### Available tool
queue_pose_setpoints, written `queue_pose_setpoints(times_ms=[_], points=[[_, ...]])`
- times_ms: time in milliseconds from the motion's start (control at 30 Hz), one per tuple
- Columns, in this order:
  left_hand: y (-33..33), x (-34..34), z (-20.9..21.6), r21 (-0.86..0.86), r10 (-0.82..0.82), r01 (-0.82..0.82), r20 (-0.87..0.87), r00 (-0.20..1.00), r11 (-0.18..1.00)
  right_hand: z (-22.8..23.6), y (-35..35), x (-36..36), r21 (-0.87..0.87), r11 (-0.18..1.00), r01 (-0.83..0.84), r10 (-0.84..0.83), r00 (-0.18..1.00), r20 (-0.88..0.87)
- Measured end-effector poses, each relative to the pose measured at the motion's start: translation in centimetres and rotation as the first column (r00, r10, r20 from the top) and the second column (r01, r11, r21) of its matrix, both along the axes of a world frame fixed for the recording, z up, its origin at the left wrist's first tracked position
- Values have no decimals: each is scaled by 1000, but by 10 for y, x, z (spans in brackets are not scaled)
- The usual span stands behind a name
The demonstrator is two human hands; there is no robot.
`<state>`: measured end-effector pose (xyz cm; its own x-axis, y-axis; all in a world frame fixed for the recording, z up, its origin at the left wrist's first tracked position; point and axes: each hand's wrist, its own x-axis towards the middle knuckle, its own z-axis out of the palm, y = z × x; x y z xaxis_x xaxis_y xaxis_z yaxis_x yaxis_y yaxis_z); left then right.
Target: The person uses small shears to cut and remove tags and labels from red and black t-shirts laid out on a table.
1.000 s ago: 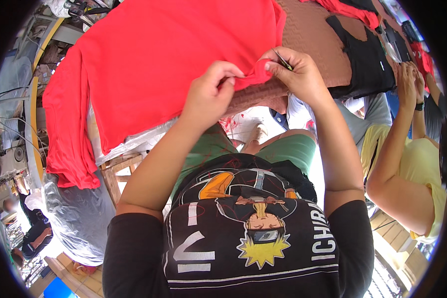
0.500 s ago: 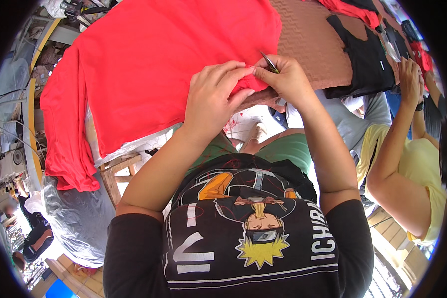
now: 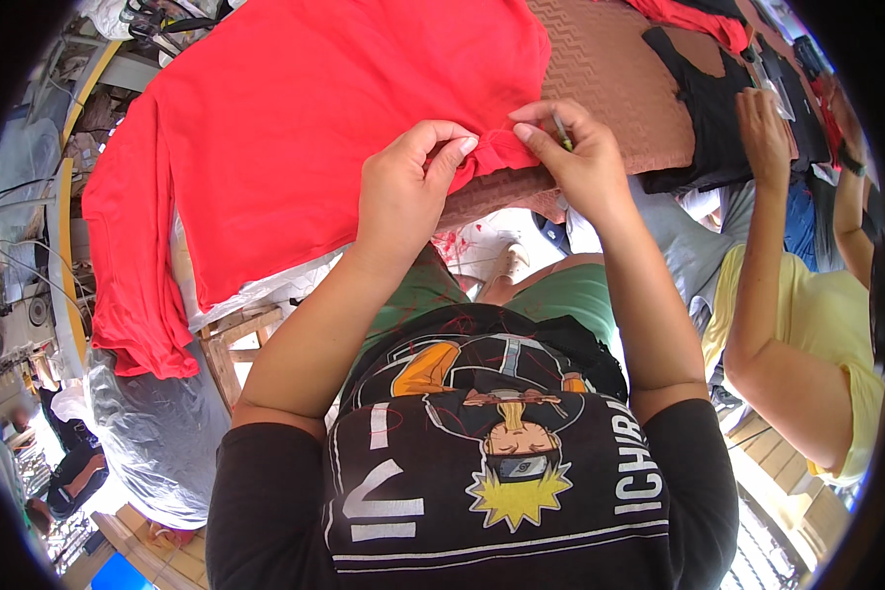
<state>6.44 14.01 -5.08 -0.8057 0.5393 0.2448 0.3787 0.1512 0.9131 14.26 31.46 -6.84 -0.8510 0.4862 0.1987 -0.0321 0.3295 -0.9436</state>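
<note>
A large red garment (image 3: 324, 118) with a long sleeve lies spread over the table, its sleeve hanging down at the left. My left hand (image 3: 408, 182) pinches its near edge between thumb and forefinger. Close by on the right, my right hand (image 3: 585, 157) pinches the same bunched edge with thumb and forefinger. Tucked in the right hand's fingers is a small pair of thread snips (image 3: 562, 132), pointing up, mostly hidden by the hand. The stretch of edge between both hands is folded and lifted slightly at the table's front.
A brown textured cover (image 3: 610, 79) lies on the table. A black garment (image 3: 708, 108) rests farther right, near a co-worker in a yellow shirt (image 3: 806, 324). Plastic-wrapped goods (image 3: 152, 433) stand low at the left. A wooden stool (image 3: 231, 344) is under the table edge.
My hands have moved apart along the red edge; my left fingers have closed into a pinch. The snips have turned more upright. The co-worker's hands have moved farther apart.
</note>
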Motion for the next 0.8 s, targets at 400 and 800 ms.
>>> queue_pose_setpoints(times_ms=[400, 800], points=[[2, 6, 1, -17, -90, 92, 111, 990, 996, 15, -23, 12, 71, 996, -55, 50, 996, 76], [2, 1, 9, 4, -155, 157, -128, 980, 988, 48, -3, 1, -232, 909, -346, 395, 892, 219]])
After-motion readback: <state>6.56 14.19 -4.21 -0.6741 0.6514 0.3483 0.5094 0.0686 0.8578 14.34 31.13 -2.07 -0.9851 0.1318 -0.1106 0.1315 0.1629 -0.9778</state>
